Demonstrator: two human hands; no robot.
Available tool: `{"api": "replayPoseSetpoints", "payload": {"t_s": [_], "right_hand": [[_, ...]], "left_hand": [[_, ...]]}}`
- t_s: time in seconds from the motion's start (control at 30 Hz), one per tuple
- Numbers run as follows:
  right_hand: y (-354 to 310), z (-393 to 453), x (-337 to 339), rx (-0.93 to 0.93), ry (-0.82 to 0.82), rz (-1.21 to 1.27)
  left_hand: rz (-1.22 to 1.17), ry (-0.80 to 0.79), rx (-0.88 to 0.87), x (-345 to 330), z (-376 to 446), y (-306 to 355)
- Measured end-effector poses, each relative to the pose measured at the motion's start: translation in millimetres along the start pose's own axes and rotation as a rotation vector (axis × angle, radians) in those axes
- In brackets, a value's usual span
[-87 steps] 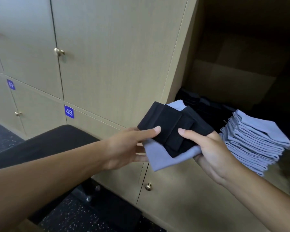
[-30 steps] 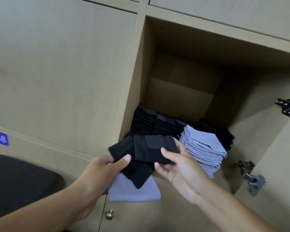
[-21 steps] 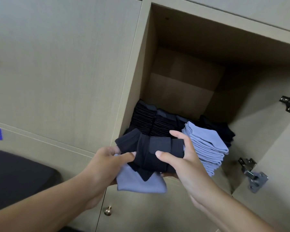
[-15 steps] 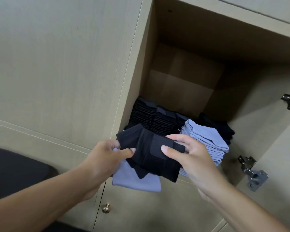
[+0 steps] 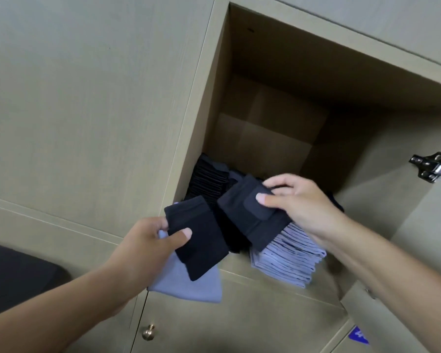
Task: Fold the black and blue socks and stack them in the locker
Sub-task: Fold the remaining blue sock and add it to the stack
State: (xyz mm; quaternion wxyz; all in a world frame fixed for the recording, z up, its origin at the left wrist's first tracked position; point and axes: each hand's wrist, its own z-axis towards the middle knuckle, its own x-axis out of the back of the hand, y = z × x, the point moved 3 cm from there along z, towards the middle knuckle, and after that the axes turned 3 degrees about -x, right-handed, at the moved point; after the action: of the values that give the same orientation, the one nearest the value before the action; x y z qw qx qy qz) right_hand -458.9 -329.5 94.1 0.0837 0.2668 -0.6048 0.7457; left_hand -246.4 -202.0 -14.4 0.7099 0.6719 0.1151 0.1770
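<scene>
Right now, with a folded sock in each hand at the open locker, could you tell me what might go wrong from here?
1. The left hand pinches a black sock over a blue sock that hangs loose below; the blue one could slip out.
2. The right hand carries its dark folded sock above the blue stack, which sits at the shelf's front edge; a nudge could topple it.
3. That fold is held only by a thumb and could spring open.

Head view, single camera: looking forward and slightly down from close range, facing the open locker [image 5: 278,80]; both forearms entering from the bottom edge.
</scene>
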Motion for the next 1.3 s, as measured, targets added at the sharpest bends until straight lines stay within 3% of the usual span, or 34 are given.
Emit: {"api": "replayPoseSetpoints", "payload": {"t_s": [0.2, 0.43, 0.8, 1.1, 1.3], "right_hand": [[-10.7, 58.5, 24.2, -0.037, 0.179, -0.011], [-1.7, 116.4, 14.2, -0.167, 0.148, 0.208], [6.2, 166.4, -5.4, -0.303, 0.073, 0.185], [21.8, 184.6, -13.1, -0.305, 0.097, 0.074], [22.8, 187.0, -5.2, -0.245, 0.208, -0.21]], "left_hand": [[0.031, -0.022, -0.019, 1.2, 0.9, -0.7], [0.043, -0.039, -0.021, -2.2, 2.7, -2.3], [0.094, -0.067, -0.032, -3.4, 8.5, -12.1], [0.105, -0.106, -0.063, -5.4, 8.6, -12.3], [0.123, -0.085, -0.074, -5.4, 11.0, -15.8]]}}
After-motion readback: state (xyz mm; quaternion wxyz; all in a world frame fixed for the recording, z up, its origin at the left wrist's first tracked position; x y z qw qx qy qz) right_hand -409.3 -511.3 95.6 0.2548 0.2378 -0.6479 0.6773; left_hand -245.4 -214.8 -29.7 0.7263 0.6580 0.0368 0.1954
